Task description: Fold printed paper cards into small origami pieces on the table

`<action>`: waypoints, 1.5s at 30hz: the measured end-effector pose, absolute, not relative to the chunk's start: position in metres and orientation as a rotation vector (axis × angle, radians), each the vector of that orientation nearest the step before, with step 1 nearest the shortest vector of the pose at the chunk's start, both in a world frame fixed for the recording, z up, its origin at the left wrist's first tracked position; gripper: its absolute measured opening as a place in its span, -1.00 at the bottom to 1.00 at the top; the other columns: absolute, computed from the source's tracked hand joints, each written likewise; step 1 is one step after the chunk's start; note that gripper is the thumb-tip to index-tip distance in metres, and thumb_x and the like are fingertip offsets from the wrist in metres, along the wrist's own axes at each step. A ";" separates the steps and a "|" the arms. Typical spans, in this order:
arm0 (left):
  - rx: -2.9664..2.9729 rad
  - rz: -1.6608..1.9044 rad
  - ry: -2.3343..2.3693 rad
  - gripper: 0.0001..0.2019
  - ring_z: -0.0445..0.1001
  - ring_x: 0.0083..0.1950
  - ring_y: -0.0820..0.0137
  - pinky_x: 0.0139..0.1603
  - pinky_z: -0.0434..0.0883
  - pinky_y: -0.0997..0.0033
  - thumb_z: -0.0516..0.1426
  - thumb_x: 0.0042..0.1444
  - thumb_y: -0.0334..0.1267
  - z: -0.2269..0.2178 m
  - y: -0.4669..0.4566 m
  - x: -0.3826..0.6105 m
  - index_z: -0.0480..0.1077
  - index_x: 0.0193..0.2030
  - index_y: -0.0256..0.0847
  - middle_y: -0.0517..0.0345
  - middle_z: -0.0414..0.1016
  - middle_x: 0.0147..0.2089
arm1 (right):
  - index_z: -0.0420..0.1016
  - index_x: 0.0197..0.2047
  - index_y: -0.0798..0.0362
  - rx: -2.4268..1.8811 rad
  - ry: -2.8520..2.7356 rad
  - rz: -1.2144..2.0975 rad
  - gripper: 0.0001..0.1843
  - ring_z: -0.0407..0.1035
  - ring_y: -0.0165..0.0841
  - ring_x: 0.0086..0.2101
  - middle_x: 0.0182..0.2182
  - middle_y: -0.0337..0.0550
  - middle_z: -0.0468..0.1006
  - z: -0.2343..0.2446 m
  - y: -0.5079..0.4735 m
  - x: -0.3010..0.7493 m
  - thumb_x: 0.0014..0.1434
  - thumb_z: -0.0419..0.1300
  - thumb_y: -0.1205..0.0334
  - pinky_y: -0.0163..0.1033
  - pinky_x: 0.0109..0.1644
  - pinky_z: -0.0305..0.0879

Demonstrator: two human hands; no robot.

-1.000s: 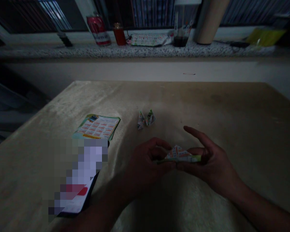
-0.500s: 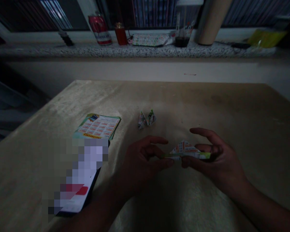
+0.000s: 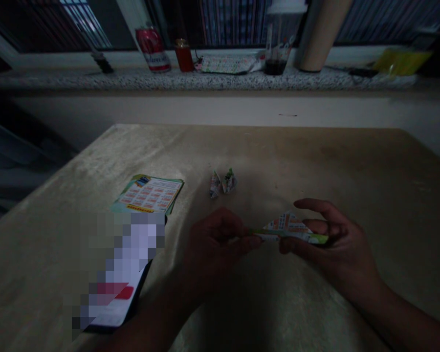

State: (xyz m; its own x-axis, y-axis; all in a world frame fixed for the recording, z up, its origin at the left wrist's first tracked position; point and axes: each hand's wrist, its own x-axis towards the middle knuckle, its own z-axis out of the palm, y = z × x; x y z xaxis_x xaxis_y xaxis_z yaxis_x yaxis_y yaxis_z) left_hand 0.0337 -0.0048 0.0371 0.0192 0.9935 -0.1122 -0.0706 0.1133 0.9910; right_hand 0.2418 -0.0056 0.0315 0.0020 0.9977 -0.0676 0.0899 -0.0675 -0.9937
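A folded piece of printed paper [image 3: 289,228], triangular on top with a green edge, is held just above the table [image 3: 315,161] between both hands. My left hand [image 3: 212,244] pinches its left tip with curled fingers. My right hand [image 3: 333,244] grips its right end, thumb below and fingers bent over it. Two small folded paper pieces [image 3: 222,182] lie on the table a little beyond my hands.
A stack of printed leaflets [image 3: 148,194] lies at the left, with a phone [image 3: 119,274] in front of it. Behind the table, a stone ledge [image 3: 205,78] carries a red can [image 3: 153,49], a small red jar [image 3: 184,55], a cup [image 3: 276,51] and papers.
Both hands have drawn the folded paper slightly right. My right hand's fingers, earlier stretched out, have curled in over the paper. My left hand has closed tighter on the left tip.
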 end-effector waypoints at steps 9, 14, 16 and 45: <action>1.227 1.154 1.347 -0.93 0.64 -0.28 0.33 -0.22 0.58 0.36 0.37 0.00 -0.29 0.035 -0.010 0.037 0.65 -0.33 -0.06 0.25 0.69 -0.35 | 0.49 -0.04 -0.10 -1.360 -1.216 1.081 -0.46 0.62 -0.23 -0.53 -0.45 -0.22 0.74 0.034 -0.010 0.240 -0.09 0.55 0.20 -0.27 -0.52 0.56; 1.476 1.182 1.337 -0.93 0.57 -0.33 0.45 -0.22 0.50 0.47 0.34 0.08 -0.34 0.033 -0.011 0.035 0.62 -0.31 -0.07 0.31 0.64 -0.37 | 0.50 -0.04 -0.12 -1.358 -1.234 1.059 -0.48 0.62 -0.25 -0.52 -0.45 -0.25 0.73 0.032 -0.012 0.239 -0.07 0.54 0.24 -0.28 -0.50 0.55; 1.636 1.178 1.322 -0.95 0.54 -0.33 0.47 -0.23 0.46 0.49 0.33 0.11 -0.35 0.030 -0.010 0.033 0.58 -0.30 -0.12 0.30 0.59 -0.36 | 0.51 -0.04 -0.11 -1.337 -1.262 1.076 -0.47 0.61 -0.26 -0.52 -0.45 -0.24 0.73 0.030 -0.012 0.241 -0.07 0.54 0.23 -0.28 -0.50 0.55; 2.025 0.863 0.946 -0.64 0.12 -0.58 0.60 -0.53 0.02 0.55 0.03 0.41 -0.20 0.030 -0.012 0.023 0.27 -0.45 -0.23 0.39 0.12 -0.57 | 0.39 0.04 0.03 -1.060 -1.170 1.669 -0.44 0.59 -0.44 -0.51 -0.51 -0.24 0.71 0.028 -0.004 0.248 0.02 0.50 0.36 -0.47 -0.39 0.47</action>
